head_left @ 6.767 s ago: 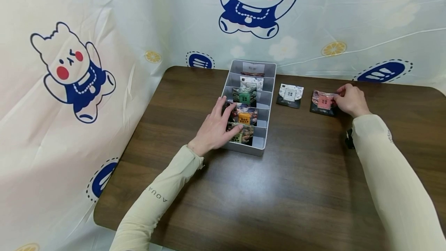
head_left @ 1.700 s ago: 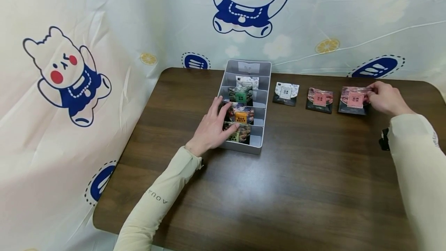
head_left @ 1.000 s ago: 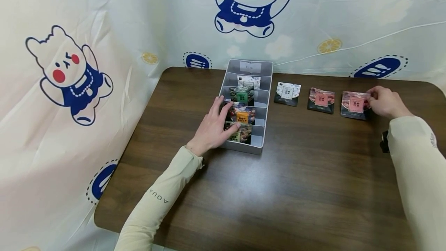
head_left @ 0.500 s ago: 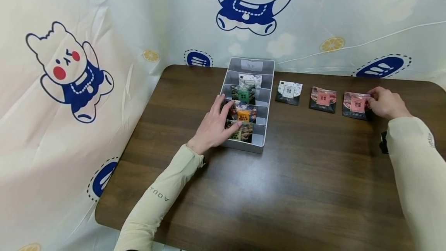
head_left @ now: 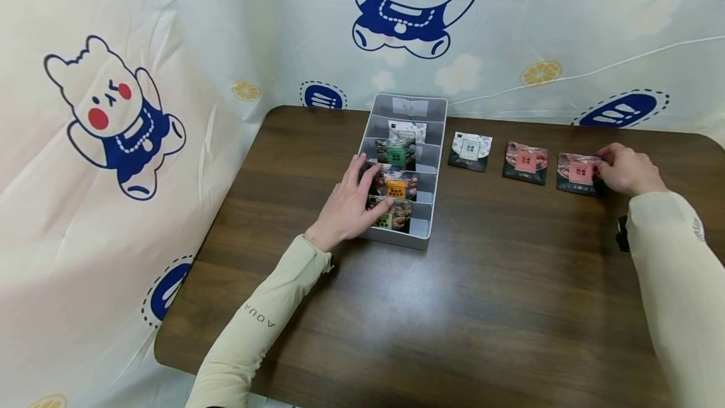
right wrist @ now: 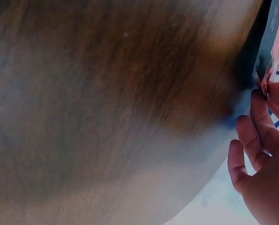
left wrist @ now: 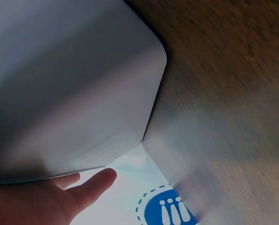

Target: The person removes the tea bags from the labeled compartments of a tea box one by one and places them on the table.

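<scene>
In the head view my right hand [head_left: 630, 170] pinches the right edge of a pink-and-black sachet [head_left: 576, 172] low at the table. The right wrist view shows thumb and fingertip on the edge of that sachet [right wrist: 270, 49], the other fingers loosely bent. My left hand [head_left: 347, 208] rests over the left rim of a grey divided box [head_left: 399, 239], fingers spread and thumb over the front sachet [head_left: 399, 219]. Behind it stand an orange-labelled sachet [head_left: 403, 186], a green one [head_left: 396, 153] and a white one [head_left: 406, 130]. The rearmost compartment holds no sachet, only a paper label [head_left: 410, 106].
Right of the box a white-and-black sachet [head_left: 469, 151] and another pink-and-black sachet [head_left: 525, 162] lie in a row on the brown wooden table [head_left: 487, 307]. A patterned curtain [head_left: 317, 24] hangs behind and along the left side.
Since the oldest frame, the pink sachet in the box's rear compartment has gone, and a second pink one lies right of the first. Lately my right hand lowered it. The left hand stayed.
</scene>
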A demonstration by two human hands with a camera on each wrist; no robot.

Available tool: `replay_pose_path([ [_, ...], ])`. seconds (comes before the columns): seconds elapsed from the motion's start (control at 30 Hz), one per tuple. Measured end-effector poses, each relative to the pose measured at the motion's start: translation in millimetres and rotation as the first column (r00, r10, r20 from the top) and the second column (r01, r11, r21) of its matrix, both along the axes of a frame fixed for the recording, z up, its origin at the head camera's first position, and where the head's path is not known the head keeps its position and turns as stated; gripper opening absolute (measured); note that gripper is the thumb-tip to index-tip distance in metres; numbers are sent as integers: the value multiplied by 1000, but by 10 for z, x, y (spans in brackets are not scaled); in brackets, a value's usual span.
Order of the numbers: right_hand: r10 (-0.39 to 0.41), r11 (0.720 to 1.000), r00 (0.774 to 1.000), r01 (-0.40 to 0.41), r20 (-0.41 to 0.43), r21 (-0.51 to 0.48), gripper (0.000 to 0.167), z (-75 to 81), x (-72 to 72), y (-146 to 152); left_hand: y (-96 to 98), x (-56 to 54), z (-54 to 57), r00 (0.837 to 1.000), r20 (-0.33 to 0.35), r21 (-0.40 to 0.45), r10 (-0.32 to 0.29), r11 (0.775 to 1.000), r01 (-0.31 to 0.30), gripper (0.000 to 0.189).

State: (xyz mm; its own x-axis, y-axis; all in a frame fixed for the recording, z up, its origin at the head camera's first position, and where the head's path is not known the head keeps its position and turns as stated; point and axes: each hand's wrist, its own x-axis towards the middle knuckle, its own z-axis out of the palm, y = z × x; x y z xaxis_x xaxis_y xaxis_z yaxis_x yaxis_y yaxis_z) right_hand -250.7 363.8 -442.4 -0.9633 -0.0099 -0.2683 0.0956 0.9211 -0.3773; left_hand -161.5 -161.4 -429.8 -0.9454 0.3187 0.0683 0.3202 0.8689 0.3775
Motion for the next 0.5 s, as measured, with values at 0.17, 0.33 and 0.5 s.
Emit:
replay_pose_path([
  [0.17, -5, 1000, 1000, 5, 5, 17, 54, 11, 17, 6, 2, 8, -1, 1000, 0, 5, 0, 1000, -1, 73],
  [0.33, -40, 998, 999, 40, -2, 50, 53, 11, 35, 11, 1, 4, 1, 1000, -4, 1, -4, 1000, 4, 73],
  [0.5, -52, 998, 999, 52, -9, 46, 55, 12, 37, 12, 0, -2, -5, 1000, -1, 3, -4, 1000, 4, 73],
])
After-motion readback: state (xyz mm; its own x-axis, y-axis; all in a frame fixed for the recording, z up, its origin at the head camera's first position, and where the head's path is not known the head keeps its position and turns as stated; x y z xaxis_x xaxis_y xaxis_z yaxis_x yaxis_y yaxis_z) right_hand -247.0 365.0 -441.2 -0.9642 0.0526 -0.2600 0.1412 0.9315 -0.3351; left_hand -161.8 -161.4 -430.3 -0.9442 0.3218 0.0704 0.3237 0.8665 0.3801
